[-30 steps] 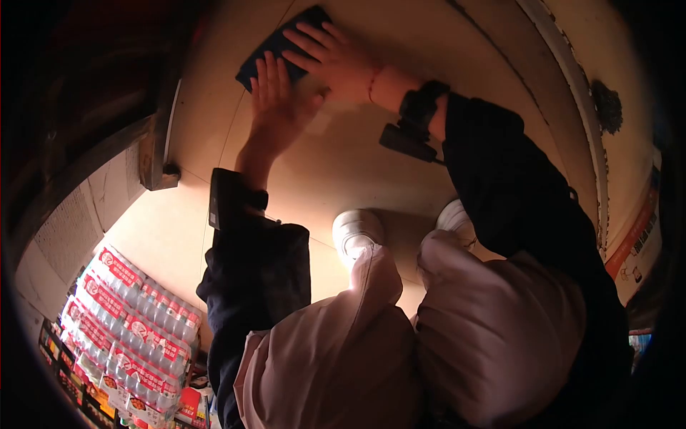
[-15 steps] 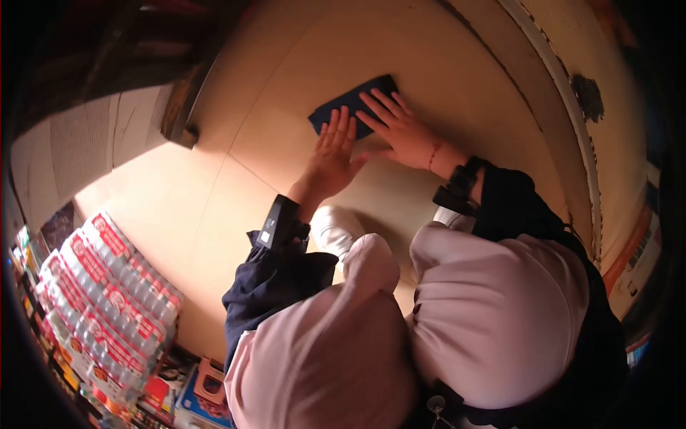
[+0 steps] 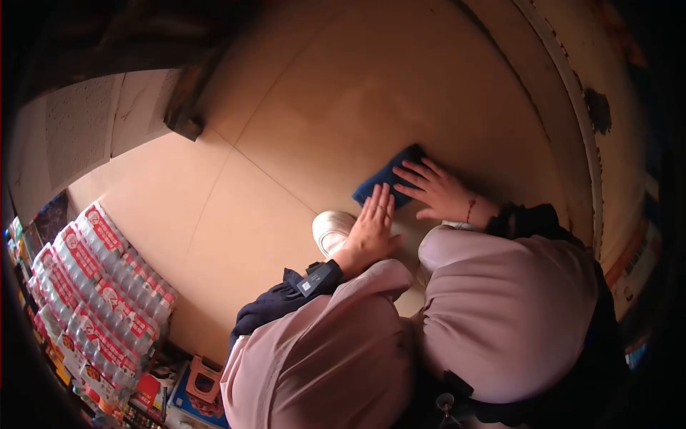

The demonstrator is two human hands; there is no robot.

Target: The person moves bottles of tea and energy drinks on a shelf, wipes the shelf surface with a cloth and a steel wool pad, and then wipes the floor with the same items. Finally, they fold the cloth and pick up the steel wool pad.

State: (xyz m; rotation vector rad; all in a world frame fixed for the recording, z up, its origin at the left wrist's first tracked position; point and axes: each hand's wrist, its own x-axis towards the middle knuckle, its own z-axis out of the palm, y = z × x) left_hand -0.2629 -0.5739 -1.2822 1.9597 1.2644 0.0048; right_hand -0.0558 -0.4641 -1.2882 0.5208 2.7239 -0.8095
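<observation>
A folded dark blue cloth (image 3: 382, 181) lies flat on the tan tiled floor (image 3: 343, 107), just ahead of my shoes. My left hand (image 3: 371, 227) rests its straight fingertips on the cloth's near edge, palm down. On the cloth's right part, my right hand (image 3: 441, 191) presses with fingers spread. Both hands are open and flat. A black band with a small box (image 3: 319, 279) is on my left wrist, and a thin red bracelet (image 3: 471, 209) is on my right.
Shrink-wrapped packs of bottles (image 3: 100, 300) are stacked at the left. A dark furniture leg (image 3: 184, 118) stands at the upper left. My white shoe (image 3: 331, 232) is close to the left hand. A pink plastic stool-like item (image 3: 205, 379) sits at the lower left.
Both hands have drawn the cloth across the floor toward me and somewhat to the right. My fingers have stayed flat on it.
</observation>
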